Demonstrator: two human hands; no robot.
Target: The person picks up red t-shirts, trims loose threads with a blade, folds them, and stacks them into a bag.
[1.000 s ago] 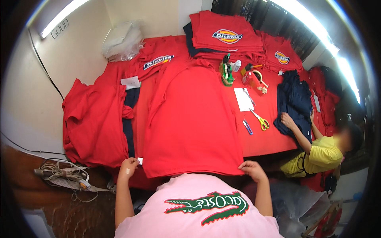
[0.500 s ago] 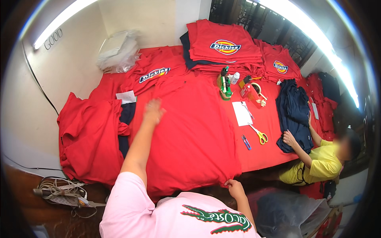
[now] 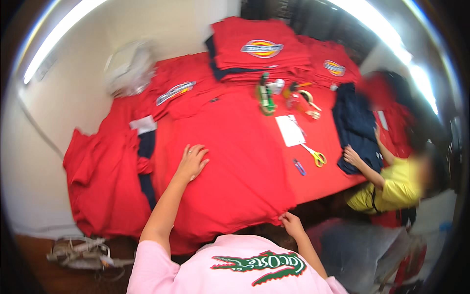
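A red T-shirt lies spread out flat in front of me on the red-covered table. My left hand rests on the left part of the shirt, its fingers stretched and a little apart. At the shirt's near right corner, my right hand pinches the hem between thumb and fingers.
Folded red shirts are stacked at the back. Scissors, thread snips, white paper, a green tool and a tape dispenser lie to the right. A co-worker in yellow handles dark garments.
My left hand has come back toward me and slightly right across the shirt. The right hand keeps its hold on the hem. The whole view has shifted a little and blurred.
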